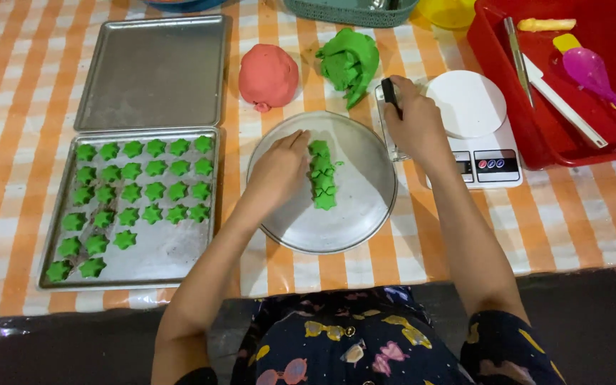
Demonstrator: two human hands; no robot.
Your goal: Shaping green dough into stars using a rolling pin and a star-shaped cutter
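Left hand (pixel 277 170) lies flat, fingers extended, gripping nothing, touching the green dough strip (pixel 321 177) on the round plate (pixel 365 214). Right hand (pixel 413 121) is closed around a black-handled tool (pixel 391 96). Judged risk: pressing fingers could smear the cut star shapes.

Green dough strip (pixel 322 176) (star-cut) lies lengthwise — on round plate (pixel 365 207).

Beside your work you have a tray of green star pieces (pixel 133 196), an empty baking tray (pixel 155 71), a red dough ball (pixel 268 76), a green dough lump (pixel 349 63), a white scale (pixel 475 128) and a red tub (pixel 557 78) holding utensils.
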